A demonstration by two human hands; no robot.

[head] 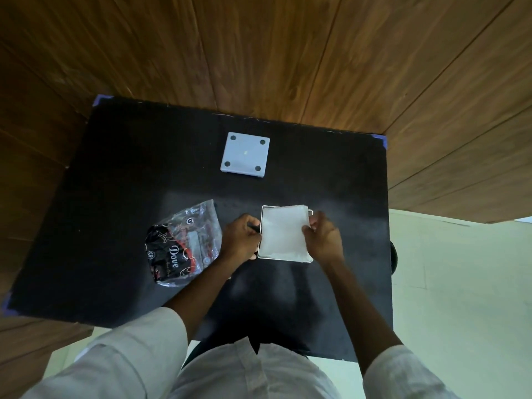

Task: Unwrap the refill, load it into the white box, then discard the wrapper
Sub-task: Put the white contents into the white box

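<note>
Black table stands against wood-panelled wall.

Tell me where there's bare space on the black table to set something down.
Free: the far-left corner, left of the lid; the right side beyond the right hand. Crowded: the middle, where the wrapper, left hand and white box sit close together.

A black table stands against a wall of brown wood panels, with blue-purple tape on three corners. The floor to the right and beneath is pale, in large light tiles.
</note>
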